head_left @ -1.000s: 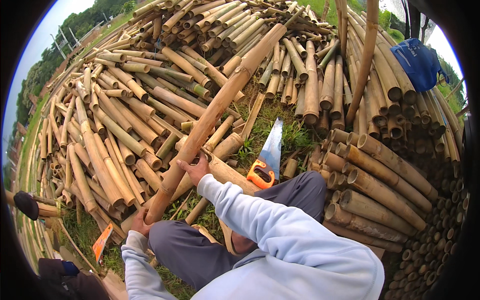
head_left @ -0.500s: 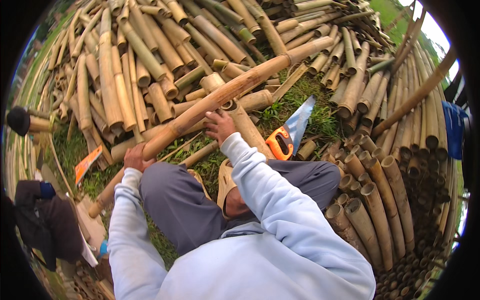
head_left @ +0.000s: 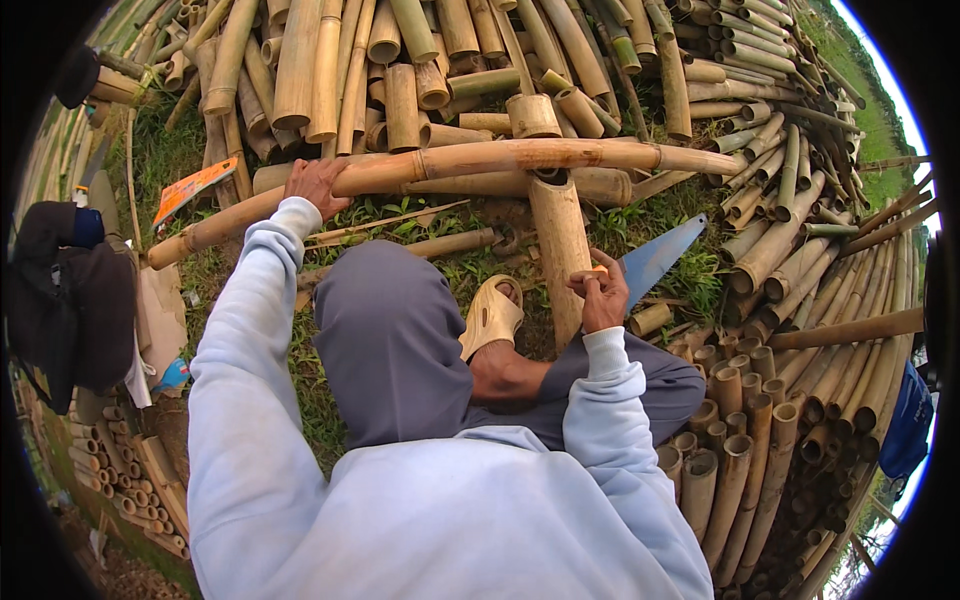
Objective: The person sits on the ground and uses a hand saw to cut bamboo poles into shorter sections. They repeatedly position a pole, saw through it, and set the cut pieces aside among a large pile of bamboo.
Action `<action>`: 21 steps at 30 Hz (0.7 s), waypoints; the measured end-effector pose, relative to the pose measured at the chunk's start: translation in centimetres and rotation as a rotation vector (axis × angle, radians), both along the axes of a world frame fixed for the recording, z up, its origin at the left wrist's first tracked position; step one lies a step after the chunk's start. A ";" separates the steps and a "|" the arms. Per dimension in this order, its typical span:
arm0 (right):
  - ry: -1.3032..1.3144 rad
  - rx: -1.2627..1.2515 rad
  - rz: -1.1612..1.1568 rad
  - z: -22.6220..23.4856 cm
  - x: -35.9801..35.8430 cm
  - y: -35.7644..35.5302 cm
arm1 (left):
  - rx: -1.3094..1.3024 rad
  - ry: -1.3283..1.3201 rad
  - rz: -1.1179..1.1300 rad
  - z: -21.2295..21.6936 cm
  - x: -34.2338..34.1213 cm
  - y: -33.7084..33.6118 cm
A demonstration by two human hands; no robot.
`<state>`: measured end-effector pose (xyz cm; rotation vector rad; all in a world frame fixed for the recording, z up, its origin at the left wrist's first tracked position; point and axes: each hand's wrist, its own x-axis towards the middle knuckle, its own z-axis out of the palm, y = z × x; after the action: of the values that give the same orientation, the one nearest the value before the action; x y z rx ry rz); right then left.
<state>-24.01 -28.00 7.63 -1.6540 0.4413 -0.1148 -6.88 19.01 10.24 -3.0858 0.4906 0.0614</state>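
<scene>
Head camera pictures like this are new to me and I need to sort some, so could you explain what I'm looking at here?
No machine here: a person wears a wide fisheye camera on the head, looking down at their own arms, so straight edges bend near the rim. They sit on grass among stacked bamboo poles. The left hand grips a long bamboo pole lying crosswise over a shorter upright piece. The right hand closes on the orange handle of a blue-bladed saw. A tan sandal shows on one foot.
</scene>
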 end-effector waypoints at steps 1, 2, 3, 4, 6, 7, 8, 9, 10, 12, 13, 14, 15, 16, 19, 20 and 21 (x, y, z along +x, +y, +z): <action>-0.014 -0.093 0.007 -0.5 -0.1 -0.2 | 0.028 -0.035 0.002 -0.3 -0.2 0.2; -0.012 -0.088 0.000 -0.8 -0.5 -0.3 | 0.026 -0.035 -0.001 -0.7 -0.5 0.5; 0.018 -0.118 0.006 -1.1 -1.0 -0.6 | 0.018 -0.005 -0.028 -1.2 -0.8 0.6; 0.041 -0.141 0.027 -1.2 -1.2 -0.6 | 0.020 0.020 -0.040 -1.2 -1.1 0.6; 0.009 -0.107 0.006 -2.3 -1.6 -0.2 | -0.009 -0.007 -0.113 -1.3 -1.5 0.0; 0.011 -0.172 -0.026 -2.6 -1.8 -0.2 | -0.006 0.039 -0.109 -0.2 -1.2 -1.5; 0.012 -0.240 -0.053 -2.7 -2.0 -0.2 | -0.019 0.042 -0.122 -0.1 -0.8 -2.5; 0.013 -0.314 -0.084 -2.7 -2.0 -0.3 | -0.005 0.024 -0.114 -0.5 -0.3 -3.5; -0.005 -0.460 -0.135 -2.6 -2.0 -0.7 | -0.030 -0.028 -0.157 -0.7 0.1 -4.7; 0.062 -0.604 -0.156 -2.7 -1.6 -1.1 | -0.050 -0.051 -0.178 -0.9 0.8 -7.2; 0.097 -0.686 -0.191 -2.6 -1.7 -1.9 | -0.056 -0.027 -0.173 -0.5 1.5 -9.3; 0.111 -0.681 -0.201 -3.1 -1.8 -2.3 | -0.056 -0.002 -0.164 -0.2 2.2 -11.1; 0.205 -0.682 -0.198 -3.4 -1.9 -2.7 | -0.060 -0.024 -0.177 -0.1 2.9 -12.8; 0.225 -0.722 -0.200 -4.3 -2.0 -3.0 | -0.069 -0.044 -0.188 -0.2 3.6 -14.3; 0.271 -0.764 -0.187 -5.4 -1.5 -3.0 | -0.068 -0.050 -0.167 1.4 5.5 -17.9; 0.273 -0.772 -0.192 -6.2 -1.4 -3.7 | -0.072 -0.074 -0.163 2.0 6.5 -19.0; 0.280 -0.775 -0.194 -6.8 -1.4 -4.0 | -0.068 -0.091 -0.158 2.2 6.9 -19.6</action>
<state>-25.46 -31.97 0.80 -2.3980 0.8419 -0.2176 0.03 -0.61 12.47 -3.0846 0.7440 -0.0986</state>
